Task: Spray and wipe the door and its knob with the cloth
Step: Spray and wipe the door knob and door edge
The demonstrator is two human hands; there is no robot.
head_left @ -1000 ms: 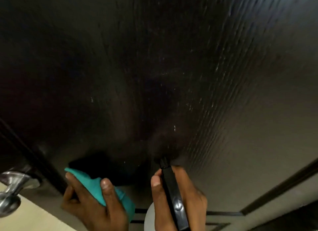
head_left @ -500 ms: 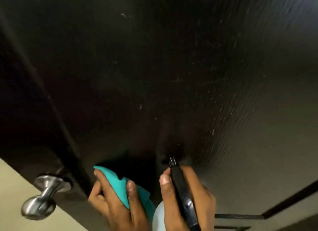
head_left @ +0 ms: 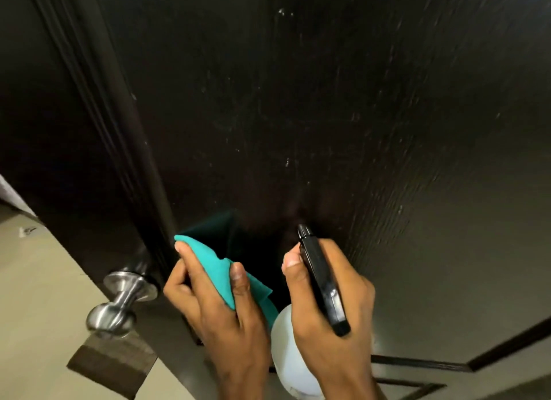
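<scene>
**Spray aimed at the door, cloth waiting beside it**

The right hand (head_left: 325, 304) is wrapped round the spray bottle (head_left: 293, 358), its fingers curled about the black trigger head (head_left: 322, 280), whose nozzle points at the dark door (head_left: 298, 107) close ahead, probably so that the mist lands on the panel. Just left of the bottle, the left hand (head_left: 214, 304) pinches the folded teal cloth (head_left: 214, 268) between thumb and fingers, held near the door, seemingly ready to wipe. Further left of the bottle, the steel knob (head_left: 116, 301) juts from the door's edge, untouched by either hand. Pale specks dot the door above the nozzle.
</scene>
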